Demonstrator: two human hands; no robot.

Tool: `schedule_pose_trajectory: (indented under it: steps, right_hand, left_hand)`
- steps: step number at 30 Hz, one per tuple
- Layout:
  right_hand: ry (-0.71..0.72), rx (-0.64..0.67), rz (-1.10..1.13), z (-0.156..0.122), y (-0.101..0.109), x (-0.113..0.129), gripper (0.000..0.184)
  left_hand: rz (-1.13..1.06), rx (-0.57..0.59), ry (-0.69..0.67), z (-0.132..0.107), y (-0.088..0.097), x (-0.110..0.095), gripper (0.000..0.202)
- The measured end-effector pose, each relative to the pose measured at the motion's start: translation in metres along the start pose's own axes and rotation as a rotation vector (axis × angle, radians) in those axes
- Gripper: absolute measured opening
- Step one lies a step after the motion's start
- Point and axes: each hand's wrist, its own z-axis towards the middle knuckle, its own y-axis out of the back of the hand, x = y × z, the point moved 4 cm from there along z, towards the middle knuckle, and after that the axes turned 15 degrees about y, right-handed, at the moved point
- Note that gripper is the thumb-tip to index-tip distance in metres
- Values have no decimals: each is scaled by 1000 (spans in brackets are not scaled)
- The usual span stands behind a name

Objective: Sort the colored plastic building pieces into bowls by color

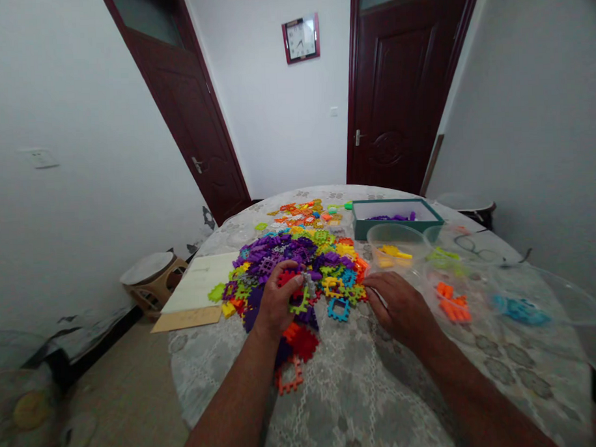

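My left hand (280,301) is closed around several toothed plastic building pieces, among them a red one (286,279) and a light green frame (301,303). It is above the near side of a heap of mixed interlocking pieces (270,254), mostly purple. At the heap's right edge, my right hand (398,299) has its fingers drawn together, the tips touching or close beside orange pieces (361,268). Whatever lies between those fingertips is too small to tell. A blue square frame (339,309) lies between the hands. Nearer to me is an orange-pink frame (290,377).
Clear plastic bowls on the right hold sorted pieces: yellow (393,256), green (446,261), orange (452,303) and blue (520,309). Behind them stands a green-edged box (396,228) with purple pieces. A pale board (197,282) lies left of the heap on the round table (343,404).
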Motion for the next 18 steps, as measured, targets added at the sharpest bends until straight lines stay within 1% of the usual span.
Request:
schedule_pose_trajectory:
  steps: [2, 3, 6, 9, 12, 14, 18]
  right_hand:
    - [5, -56, 3, 2, 3, 4, 19]
    - [7, -84, 7, 3, 4, 6, 20]
    - [13, -161, 31, 4, 6, 14, 24]
    - [13, -212, 56, 5, 5, 25, 35]
    - [-12, -218, 130, 6, 1, 37, 49]
    - [-37, -184, 233, 8, -3, 44, 52]
    - [-92, -78, 464, 11, -9, 54, 44]
  left_hand:
    - [-244, 189, 73, -5, -8, 0, 52]
    - [-327, 266, 90, -8, -12, -1, 54]
    - [-472, 400, 110, -16, -20, -1, 53]
    - [-568, 544, 173, -24, -27, 7, 49]
    - [-592, 706, 244, -32, -36, 20, 45]
    - [-551, 788, 292, -35, -41, 29, 43]
    - [-481, 890, 351, -34, -45, 39, 43]
